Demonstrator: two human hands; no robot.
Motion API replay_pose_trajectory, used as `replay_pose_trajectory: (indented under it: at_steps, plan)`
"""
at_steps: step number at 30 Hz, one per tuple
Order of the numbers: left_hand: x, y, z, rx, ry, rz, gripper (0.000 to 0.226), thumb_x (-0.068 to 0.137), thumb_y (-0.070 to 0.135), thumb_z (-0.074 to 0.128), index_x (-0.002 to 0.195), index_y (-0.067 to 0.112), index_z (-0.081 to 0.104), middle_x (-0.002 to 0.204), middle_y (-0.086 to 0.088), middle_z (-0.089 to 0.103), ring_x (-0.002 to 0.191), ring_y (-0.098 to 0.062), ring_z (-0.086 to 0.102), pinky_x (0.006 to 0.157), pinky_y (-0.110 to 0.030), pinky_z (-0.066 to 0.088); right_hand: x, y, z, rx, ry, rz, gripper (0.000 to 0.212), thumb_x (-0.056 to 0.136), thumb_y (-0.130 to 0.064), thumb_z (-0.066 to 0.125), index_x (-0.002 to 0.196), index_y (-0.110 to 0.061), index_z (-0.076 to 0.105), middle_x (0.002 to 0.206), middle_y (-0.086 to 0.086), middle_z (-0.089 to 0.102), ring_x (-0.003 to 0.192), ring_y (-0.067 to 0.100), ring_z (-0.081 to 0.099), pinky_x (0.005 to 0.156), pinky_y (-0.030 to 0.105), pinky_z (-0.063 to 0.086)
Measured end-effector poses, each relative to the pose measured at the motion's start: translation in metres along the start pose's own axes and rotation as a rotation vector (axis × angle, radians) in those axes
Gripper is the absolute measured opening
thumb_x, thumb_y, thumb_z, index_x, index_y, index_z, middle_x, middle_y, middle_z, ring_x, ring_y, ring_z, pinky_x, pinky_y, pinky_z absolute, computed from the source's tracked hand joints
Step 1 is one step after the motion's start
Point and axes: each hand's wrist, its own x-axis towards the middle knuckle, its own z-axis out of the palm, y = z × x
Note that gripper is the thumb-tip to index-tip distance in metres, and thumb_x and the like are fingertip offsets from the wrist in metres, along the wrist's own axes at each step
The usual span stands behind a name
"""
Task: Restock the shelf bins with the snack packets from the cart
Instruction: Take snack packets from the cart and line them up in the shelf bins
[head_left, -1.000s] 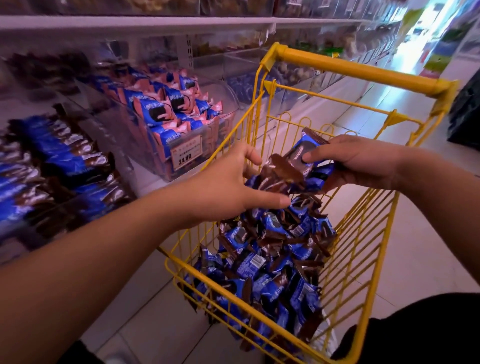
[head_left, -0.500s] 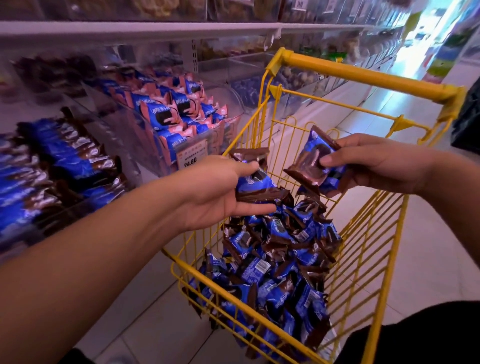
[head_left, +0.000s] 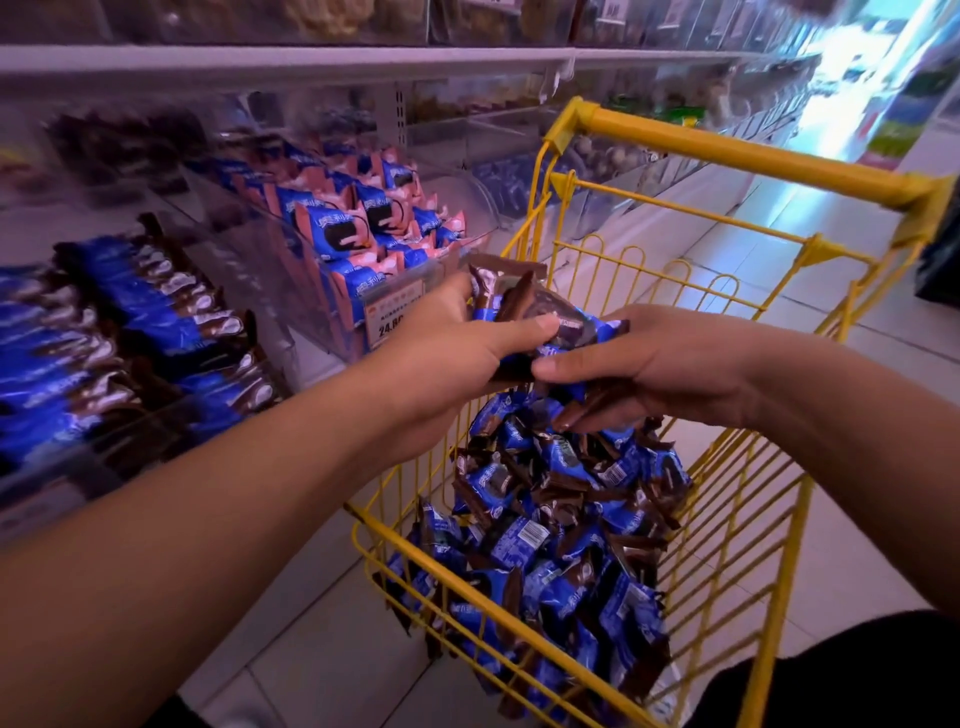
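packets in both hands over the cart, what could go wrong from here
The left hand and right hand grip a loose bundle of packets above the yellow cart; one could slip back into it or onto the floor. These brown-and-blue packets could also land in the pink-packet bin instead of the matching bin.

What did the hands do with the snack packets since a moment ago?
The hands came together: the right hand brought its packets to the bunch of packets that the left hand grips. The pile in the yellow cart and the shelf bins stayed put.
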Motion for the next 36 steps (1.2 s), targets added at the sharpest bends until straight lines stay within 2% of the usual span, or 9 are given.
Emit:
replay_pose_trajectory:
  at_steps: [5,11,14,19,24,27,30,34,36]
  plan:
    - [0.004,0.001,-0.005,0.077,0.086,0.034,0.034,0.08,0.016,0.079,0.111,0.019,0.065,0.094,-0.001,0.077,0.084,-0.019,0.075,0.071,-0.033,0.061,-0.008,-0.002,-0.026,0.011,0.002,-0.077,0.054,0.07,-0.046,0.079,0.111,-0.012,0.067,0.107,0.016,0.074,0.092,0.03,0.075,0.074,0.032,0.061]
    - [0.001,0.001,0.003,-0.062,0.007,0.024,0.049,0.084,0.02,0.073,0.129,0.012,0.053,0.104,-0.004,0.074,0.088,-0.014,0.074,0.069,-0.026,0.058,-0.004,0.004,-0.019,-0.046,-0.058,-0.06,0.034,0.078,-0.037,0.074,0.096,-0.008,0.075,0.102,0.016,0.075,0.081,0.02,0.076,0.068,0.023,0.059]
    - [0.0,0.004,0.003,-0.136,-0.047,0.014,0.058,0.084,0.007,0.071,0.133,0.005,0.041,0.113,-0.012,0.07,0.095,-0.021,0.073,0.076,-0.032,0.06,-0.001,0.003,-0.012,0.001,-0.025,-0.099,0.029,0.077,-0.035,0.073,0.091,-0.011,0.078,0.095,0.015,0.076,0.078,0.022,0.076,0.066,0.025,0.06]
    - [-0.002,0.008,-0.006,0.018,-0.068,0.038,0.043,0.082,0.009,0.075,0.121,0.012,0.059,0.105,-0.006,0.076,0.095,-0.023,0.074,0.078,-0.036,0.061,-0.002,0.002,-0.014,-0.058,-0.012,-0.14,0.032,0.072,-0.037,0.078,0.092,-0.011,0.078,0.095,0.015,0.076,0.083,0.021,0.075,0.07,0.025,0.06]
    - [-0.001,0.008,-0.008,0.002,0.014,-0.017,0.026,0.079,0.018,0.077,0.102,0.013,0.067,0.089,-0.01,0.077,0.079,-0.023,0.075,0.067,-0.033,0.061,-0.018,-0.003,-0.043,0.133,-0.144,-0.117,0.042,0.074,0.0,0.077,0.115,-0.005,0.07,0.116,0.02,0.07,0.103,0.024,0.071,0.078,0.023,0.059]
    - [-0.001,0.008,-0.006,-0.047,0.034,-0.085,0.022,0.08,0.02,0.076,0.098,0.015,0.066,0.084,-0.01,0.077,0.069,-0.02,0.074,0.062,-0.031,0.061,-0.021,-0.004,-0.05,0.25,0.006,-0.133,0.025,0.077,-0.012,0.071,0.101,-0.007,0.075,0.086,0.012,0.075,0.063,0.01,0.071,0.05,0.016,0.056]
    - [-0.002,0.009,-0.007,-0.076,-0.061,-0.222,0.02,0.084,0.024,0.071,0.102,0.015,0.07,0.093,-0.009,0.077,0.074,-0.02,0.073,0.058,-0.026,0.058,-0.015,-0.004,-0.043,0.173,0.101,-0.152,0.039,0.074,-0.038,0.072,0.097,-0.007,0.066,0.065,0.001,0.06,0.039,0.003,0.041,0.031,0.01,0.031]
    - [-0.002,0.01,-0.006,-0.219,-0.147,-0.325,0.025,0.087,0.014,0.064,0.111,0.012,0.067,0.105,-0.013,0.075,0.092,-0.029,0.074,0.076,-0.053,0.06,-0.011,-0.003,-0.036,0.225,0.053,-0.192,0.036,0.075,-0.034,0.074,0.103,-0.012,0.071,0.086,0.006,0.072,0.057,0.005,0.062,0.044,0.013,0.048]
    - [-0.003,0.012,-0.005,-0.303,-0.196,-0.352,0.033,0.083,0.008,0.062,0.116,0.008,0.065,0.11,-0.017,0.073,0.096,-0.034,0.072,0.075,-0.055,0.059,-0.011,-0.001,-0.035,0.214,-0.006,-0.191,0.032,0.08,-0.032,0.072,0.107,-0.015,0.073,0.098,0.009,0.074,0.076,0.013,0.071,0.055,0.019,0.056]
